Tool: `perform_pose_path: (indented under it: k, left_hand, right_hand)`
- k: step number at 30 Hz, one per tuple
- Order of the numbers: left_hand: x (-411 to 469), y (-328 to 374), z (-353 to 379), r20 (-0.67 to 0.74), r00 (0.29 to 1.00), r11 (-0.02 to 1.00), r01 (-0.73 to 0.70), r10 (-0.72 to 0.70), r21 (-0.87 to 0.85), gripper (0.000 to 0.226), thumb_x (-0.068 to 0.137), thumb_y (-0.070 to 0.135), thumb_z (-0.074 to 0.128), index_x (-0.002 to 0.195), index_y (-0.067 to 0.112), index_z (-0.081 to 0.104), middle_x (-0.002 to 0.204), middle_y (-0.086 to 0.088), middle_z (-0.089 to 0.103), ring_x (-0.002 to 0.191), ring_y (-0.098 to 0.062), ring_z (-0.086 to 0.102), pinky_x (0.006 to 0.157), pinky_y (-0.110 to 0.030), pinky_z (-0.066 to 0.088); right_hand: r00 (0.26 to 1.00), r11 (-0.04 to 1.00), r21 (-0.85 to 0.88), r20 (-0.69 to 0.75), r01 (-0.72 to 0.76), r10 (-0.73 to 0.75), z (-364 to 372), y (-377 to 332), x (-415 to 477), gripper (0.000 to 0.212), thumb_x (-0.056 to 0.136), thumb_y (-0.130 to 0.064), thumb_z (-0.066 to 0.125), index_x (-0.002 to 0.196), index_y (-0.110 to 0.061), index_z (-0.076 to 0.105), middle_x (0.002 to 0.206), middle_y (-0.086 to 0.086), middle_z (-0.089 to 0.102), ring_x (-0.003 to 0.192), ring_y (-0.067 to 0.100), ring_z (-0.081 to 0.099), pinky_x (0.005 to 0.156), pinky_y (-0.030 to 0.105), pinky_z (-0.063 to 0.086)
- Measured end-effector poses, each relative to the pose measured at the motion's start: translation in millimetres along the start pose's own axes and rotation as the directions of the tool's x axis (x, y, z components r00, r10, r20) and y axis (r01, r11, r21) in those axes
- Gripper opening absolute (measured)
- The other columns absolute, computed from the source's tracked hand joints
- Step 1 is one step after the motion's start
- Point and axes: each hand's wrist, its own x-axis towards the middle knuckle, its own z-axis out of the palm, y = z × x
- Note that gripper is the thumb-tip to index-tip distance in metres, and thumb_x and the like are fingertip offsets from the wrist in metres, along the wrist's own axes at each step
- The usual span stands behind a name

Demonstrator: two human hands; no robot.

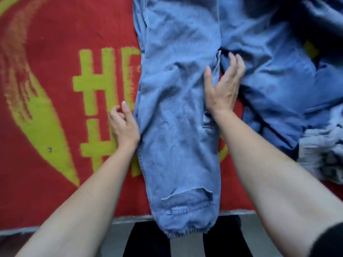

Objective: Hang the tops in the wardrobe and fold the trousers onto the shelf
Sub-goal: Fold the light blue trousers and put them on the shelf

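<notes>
Far left, a red woven blanket with yellow-green lettering [46, 108] is covering the surface where the folding is taking place; whether a bed or a table is lying under it cannot be told.

The left hand [124, 125] is resting on the blanket with its side against the outer edge of a pair of light blue denim trousers [176, 127]. Its fingers are loosely curled and holding nothing, with one finger pointing forward.

The trousers are lying spread on the blanket. One leg is running towards the person, and its gathered cuff [185, 229] is hanging over the near edge.

The right hand [222, 86] is pressing at the crotch seam with fingers spread wide. The thumb is lying on the near leg and the fingers are reaching across to the other leg [269, 62], which is angling off to the right.

Further right, a crumpled grey-and-white garment [319, 154] is lying beside the trousers, and a dark fabric [324, 21] is showing at the top corner.

The step appears to be flattening the trousers before laying one leg over the other. Doing it well probably means:
- smoothing the wrinkles near the crotch outwards while the left hand is keeping the outer seam straight;
- bringing the right leg across so that the seams and cuffs are matching;
- pulling the overhanging cuff back onto the blanket so its weight is not dragging the fold askew.
</notes>
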Motion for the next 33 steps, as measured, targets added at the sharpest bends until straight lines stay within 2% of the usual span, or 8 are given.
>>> perform_pose_path:
  k: [4,7,12,15,19,21,25,33]
  left_hand:
    - [-128,-75,-52,0.285,0.957,0.993,0.015,-0.048,0.119,0.067,0.084,0.072,0.023,0.091,0.013,0.054,0.084,-0.001,0.052,0.085,-0.028,0.055,0.072,-0.028,0.030]
    - [-189,-104,-70,0.462,0.882,0.980,-0.004,-0.090,0.200,0.060,0.083,0.078,0.036,0.084,0.020,0.052,0.081,0.002,0.059,0.081,-0.028,0.059,0.070,-0.031,0.036]
    - [-239,-121,-78,0.663,0.653,0.915,0.382,-0.366,0.128,0.064,0.065,0.080,0.061,0.084,0.020,0.074,0.084,0.010,0.074,0.086,-0.008,0.067,0.081,-0.031,0.053]
    - [-257,-125,-82,0.688,0.652,0.913,0.405,-0.318,0.037,0.047,0.062,0.063,0.077,0.069,0.017,0.071,0.071,0.009,0.071,0.069,-0.002,0.064,0.071,-0.030,0.052]
    - [-279,-130,-94,0.680,0.676,0.834,0.525,-0.286,-0.171,0.037,0.076,0.036,0.083,0.103,0.013,0.074,0.100,0.000,0.076,0.098,-0.017,0.071,0.091,-0.038,0.055]
    - [-295,-125,-103,0.625,0.715,0.795,0.557,-0.313,-0.239,0.034,0.081,0.031,0.079,0.106,0.009,0.072,0.100,-0.003,0.076,0.096,-0.018,0.071,0.087,-0.032,0.057]
    - [-345,-121,-118,0.548,0.759,0.767,0.569,-0.351,-0.296,0.033,0.079,0.035,0.080,0.103,0.012,0.071,0.096,-0.001,0.076,0.088,-0.014,0.072,0.076,-0.024,0.057]
    - [-442,-155,-136,0.615,0.570,0.620,0.768,-0.545,-0.162,0.041,0.079,0.027,0.080,0.113,0.007,0.068,0.097,-0.011,0.076,0.088,-0.029,0.073,0.087,-0.049,0.057]
  right_hand:
    - [0.912,0.916,-0.019,0.085,-0.402,0.402,-58,42,-151,0.070,0.087,-0.066,0.046,0.130,-0.012,0.053,0.111,0.008,0.057,0.099,0.024,0.060,0.095,0.042,0.047]
    - [0.808,0.876,-0.289,0.351,-0.386,0.472,-98,63,-250,0.063,0.082,-0.076,0.043,0.106,-0.019,0.057,0.101,0.003,0.057,0.100,0.028,0.057,0.090,0.042,0.046]
    - [0.683,0.788,-0.212,0.404,-0.577,0.609,-131,65,-327,0.068,0.073,-0.087,0.040,0.093,-0.024,0.055,0.095,0.000,0.062,0.095,0.024,0.058,0.088,0.040,0.046]
    - [0.620,0.734,-0.090,0.473,-0.673,0.626,-139,66,-328,0.070,0.074,-0.088,0.044,0.088,-0.020,0.056,0.088,-0.006,0.063,0.094,0.020,0.059,0.086,0.037,0.043]
    - [0.567,0.751,0.010,0.662,-0.660,0.489,-152,74,-338,0.062,0.072,-0.073,0.070,0.106,-0.022,0.070,0.105,-0.006,0.074,0.103,0.012,0.068,0.100,0.040,0.050]
    - [0.560,0.751,0.067,0.711,-0.657,0.427,-164,77,-350,0.048,0.075,-0.062,0.075,0.104,-0.024,0.073,0.106,-0.006,0.075,0.103,0.013,0.070,0.101,0.045,0.051]
    - [0.552,0.667,0.155,0.710,-0.729,0.437,-198,85,-392,0.061,0.069,-0.065,0.075,0.111,-0.021,0.071,0.105,-0.006,0.076,0.102,0.013,0.070,0.100,0.043,0.052]
    - [0.373,0.583,-0.049,0.726,-0.811,0.579,-264,132,-464,0.073,0.059,-0.076,0.073,0.108,-0.021,0.070,0.105,-0.004,0.075,0.097,0.020,0.071,0.092,0.047,0.056]
